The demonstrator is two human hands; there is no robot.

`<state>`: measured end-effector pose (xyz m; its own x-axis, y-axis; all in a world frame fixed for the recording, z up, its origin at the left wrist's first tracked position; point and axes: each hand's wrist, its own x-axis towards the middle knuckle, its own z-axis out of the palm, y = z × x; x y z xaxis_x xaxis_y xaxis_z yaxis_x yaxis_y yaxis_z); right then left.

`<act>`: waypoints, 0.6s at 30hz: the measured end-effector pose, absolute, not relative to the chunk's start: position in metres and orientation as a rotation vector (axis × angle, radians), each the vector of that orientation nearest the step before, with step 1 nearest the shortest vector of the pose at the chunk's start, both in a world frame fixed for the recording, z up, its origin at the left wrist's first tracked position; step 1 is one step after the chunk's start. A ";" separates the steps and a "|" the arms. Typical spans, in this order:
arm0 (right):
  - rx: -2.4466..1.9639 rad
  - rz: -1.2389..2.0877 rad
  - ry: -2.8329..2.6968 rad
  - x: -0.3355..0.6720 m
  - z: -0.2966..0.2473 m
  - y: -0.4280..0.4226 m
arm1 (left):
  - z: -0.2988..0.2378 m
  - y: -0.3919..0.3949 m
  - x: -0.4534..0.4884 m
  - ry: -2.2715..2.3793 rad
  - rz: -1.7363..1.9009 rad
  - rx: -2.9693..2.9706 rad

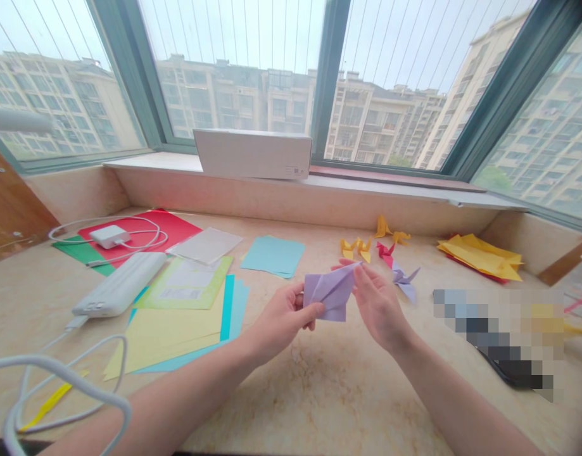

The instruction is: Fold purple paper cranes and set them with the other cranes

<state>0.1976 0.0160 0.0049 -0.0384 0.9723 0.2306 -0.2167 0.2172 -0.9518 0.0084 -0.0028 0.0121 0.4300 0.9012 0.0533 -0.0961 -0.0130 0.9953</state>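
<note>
A partly folded piece of purple paper (pixel 329 292) is held up over the marble counter (pixel 328 392) between both hands. My left hand (pixel 280 320) pinches its lower left edge, thumb on top. My right hand (pixel 377 304) grips its upper right point with fingertips closed on the fold. Behind the hands lie finished paper cranes: yellow ones (pixel 357 247), an orange one (pixel 384 227), a red one (pixel 384 251) and a purple one (pixel 405 278).
Left of the hands lie sheets of yellow (pixel 177 329), light blue (pixel 273 254), red (pixel 158 229) and green paper, a white power bank (pixel 120 285), a charger with cables (pixel 109 235). A yellow paper pile (pixel 480 254) is at right, a white box (pixel 253 153) on the sill.
</note>
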 end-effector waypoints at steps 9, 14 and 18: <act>-0.937 1.074 -1.104 0.196 0.004 0.019 | 0.010 -0.007 0.011 0.751 0.923 1.375; -0.881 1.157 -1.058 0.191 0.004 0.016 | 0.002 -0.003 0.009 0.741 0.883 1.352; -0.855 1.178 -1.020 0.191 0.008 0.014 | -0.002 0.001 0.007 0.716 0.884 1.352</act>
<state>0.1914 0.0142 0.0077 0.0742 0.9813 0.1775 -0.3160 0.1920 -0.9291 0.0072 0.0010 -0.0021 0.5051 0.8610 0.0599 -0.1199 0.0013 0.9928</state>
